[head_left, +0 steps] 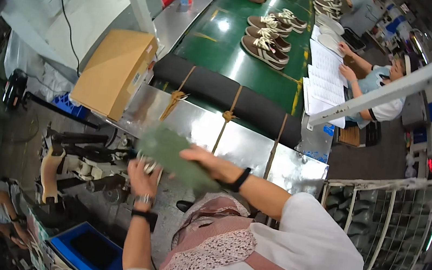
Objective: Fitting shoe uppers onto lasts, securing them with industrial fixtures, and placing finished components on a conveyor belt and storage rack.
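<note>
A long green object point(167, 153), smeared by motion and shaped like a shoe last, hangs in front of me at the near end of the conveyor. My right hand point(204, 163) is closed over its upper right side. Below its left end, my left hand point(143, 180) has bent fingers around something with pale, lace-like loops point(146, 163). Most of that thing is hidden by the hand and the green object. Brown shoes point(265, 50) with cream laces stand in pairs farther up the green conveyor belt point(218, 53).
A brown cardboard box point(115, 70) stands left of the belt. A dark padded roller point(221, 93) crosses its near end, tied with cords. Machinery point(86, 167) is at lower left. A wire cage point(381, 206) of dark lasts stands right. A co-worker point(385, 92) sits beside papers point(324, 78).
</note>
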`<state>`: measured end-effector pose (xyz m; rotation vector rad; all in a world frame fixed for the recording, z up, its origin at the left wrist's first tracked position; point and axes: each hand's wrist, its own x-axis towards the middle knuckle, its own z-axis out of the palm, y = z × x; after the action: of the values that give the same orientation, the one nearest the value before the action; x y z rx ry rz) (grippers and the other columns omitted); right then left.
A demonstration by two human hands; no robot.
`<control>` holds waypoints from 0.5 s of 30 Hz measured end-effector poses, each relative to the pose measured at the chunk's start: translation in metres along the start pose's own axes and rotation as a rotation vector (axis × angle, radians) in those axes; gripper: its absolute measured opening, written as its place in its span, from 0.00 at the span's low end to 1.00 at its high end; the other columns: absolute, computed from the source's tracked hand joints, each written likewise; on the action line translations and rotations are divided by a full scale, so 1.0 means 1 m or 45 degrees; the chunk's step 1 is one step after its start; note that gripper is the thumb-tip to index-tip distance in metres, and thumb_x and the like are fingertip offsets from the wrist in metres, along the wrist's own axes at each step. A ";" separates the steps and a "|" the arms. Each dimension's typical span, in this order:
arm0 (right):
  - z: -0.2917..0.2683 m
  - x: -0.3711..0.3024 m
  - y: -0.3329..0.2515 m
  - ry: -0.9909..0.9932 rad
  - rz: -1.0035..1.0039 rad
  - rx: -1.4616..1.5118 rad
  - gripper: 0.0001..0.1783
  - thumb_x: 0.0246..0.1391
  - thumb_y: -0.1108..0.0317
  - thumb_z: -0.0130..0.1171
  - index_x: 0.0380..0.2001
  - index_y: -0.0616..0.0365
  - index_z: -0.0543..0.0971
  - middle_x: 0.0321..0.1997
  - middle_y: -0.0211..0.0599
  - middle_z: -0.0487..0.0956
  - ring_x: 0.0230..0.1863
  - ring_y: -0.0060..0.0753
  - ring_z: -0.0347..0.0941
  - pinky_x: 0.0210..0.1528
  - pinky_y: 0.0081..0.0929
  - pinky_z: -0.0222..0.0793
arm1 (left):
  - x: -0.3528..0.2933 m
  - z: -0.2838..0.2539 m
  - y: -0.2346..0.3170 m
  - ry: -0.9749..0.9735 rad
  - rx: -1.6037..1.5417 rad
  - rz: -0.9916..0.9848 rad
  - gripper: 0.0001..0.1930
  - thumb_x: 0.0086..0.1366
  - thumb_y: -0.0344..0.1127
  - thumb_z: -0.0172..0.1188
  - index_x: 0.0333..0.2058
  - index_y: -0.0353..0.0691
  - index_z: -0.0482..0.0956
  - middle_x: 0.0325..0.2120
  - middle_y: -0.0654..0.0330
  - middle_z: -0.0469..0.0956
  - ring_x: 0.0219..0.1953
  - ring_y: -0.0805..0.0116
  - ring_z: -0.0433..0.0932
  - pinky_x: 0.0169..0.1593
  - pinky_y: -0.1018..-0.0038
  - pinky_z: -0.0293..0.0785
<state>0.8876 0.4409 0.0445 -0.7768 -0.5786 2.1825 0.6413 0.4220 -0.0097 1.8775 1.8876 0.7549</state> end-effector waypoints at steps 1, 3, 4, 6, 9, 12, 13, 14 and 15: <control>-0.022 -0.011 -0.002 0.128 -0.025 -0.043 0.27 0.60 0.55 0.66 0.54 0.63 0.77 0.43 0.34 0.81 0.37 0.24 0.79 0.39 0.24 0.79 | 0.017 0.011 0.006 -0.049 0.097 0.056 0.18 0.50 0.31 0.74 0.41 0.39 0.82 0.47 0.48 0.77 0.52 0.46 0.75 0.56 0.56 0.72; -0.063 -0.031 -0.005 0.490 -0.163 -0.275 0.25 0.57 0.57 0.69 0.51 0.64 0.78 0.41 0.34 0.81 0.35 0.27 0.78 0.35 0.28 0.75 | 0.030 0.052 0.000 -0.142 0.282 0.314 0.17 0.60 0.41 0.65 0.47 0.42 0.84 0.49 0.48 0.79 0.53 0.44 0.75 0.59 0.55 0.71; -0.089 -0.040 -0.002 0.638 -0.135 -0.403 0.22 0.59 0.56 0.67 0.49 0.60 0.78 0.37 0.30 0.80 0.34 0.25 0.76 0.34 0.29 0.74 | 0.028 0.071 -0.003 -0.368 0.154 0.255 0.17 0.62 0.40 0.61 0.47 0.40 0.83 0.50 0.47 0.79 0.53 0.45 0.75 0.61 0.56 0.70; -0.133 -0.053 0.015 0.984 -0.319 -0.920 0.26 0.57 0.57 0.69 0.52 0.64 0.77 0.42 0.37 0.82 0.38 0.29 0.78 0.40 0.31 0.76 | 0.011 0.103 0.007 -0.433 -0.027 0.107 0.18 0.60 0.40 0.59 0.47 0.40 0.82 0.46 0.45 0.78 0.51 0.46 0.76 0.57 0.57 0.73; -0.254 -0.090 0.064 1.267 -0.386 -1.880 0.33 0.58 0.52 0.68 0.56 0.69 0.77 0.53 0.54 0.82 0.51 0.52 0.80 0.55 0.41 0.73 | -0.015 0.093 0.017 -0.417 -0.081 0.225 0.23 0.58 0.39 0.65 0.53 0.39 0.78 0.55 0.47 0.73 0.59 0.47 0.70 0.60 0.57 0.72; -0.248 -0.092 0.054 1.165 -0.140 -1.874 0.37 0.60 0.48 0.65 0.60 0.70 0.73 0.57 0.58 0.79 0.56 0.58 0.76 0.60 0.44 0.69 | -0.070 0.026 -0.038 -0.340 0.112 -0.084 0.27 0.54 0.39 0.69 0.53 0.40 0.78 0.58 0.45 0.72 0.63 0.47 0.69 0.63 0.56 0.71; -0.248 -0.089 0.056 1.219 -0.114 -1.975 0.38 0.60 0.47 0.64 0.61 0.70 0.72 0.56 0.58 0.79 0.55 0.60 0.76 0.60 0.45 0.69 | -0.090 -0.007 -0.068 -0.245 0.154 -0.197 0.25 0.54 0.40 0.69 0.51 0.40 0.79 0.56 0.44 0.74 0.61 0.47 0.70 0.63 0.56 0.71; -0.261 -0.086 0.058 1.257 -0.104 -1.990 0.39 0.61 0.47 0.63 0.62 0.69 0.71 0.56 0.59 0.79 0.55 0.62 0.75 0.60 0.45 0.68 | -0.109 -0.037 -0.103 -0.168 0.213 -0.431 0.24 0.54 0.42 0.69 0.49 0.39 0.80 0.52 0.44 0.76 0.59 0.46 0.72 0.61 0.56 0.72; -0.273 -0.081 0.059 1.312 -0.092 -2.004 0.39 0.61 0.46 0.62 0.62 0.69 0.70 0.56 0.59 0.79 0.55 0.64 0.75 0.60 0.46 0.68 | -0.134 -0.062 -0.144 -0.099 0.260 -0.655 0.23 0.54 0.43 0.69 0.47 0.38 0.81 0.49 0.43 0.78 0.56 0.45 0.75 0.60 0.56 0.72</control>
<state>1.0889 0.3858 -0.1582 -2.3013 -1.6003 0.5864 0.4945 0.2870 -0.0629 1.3922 2.3223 0.3267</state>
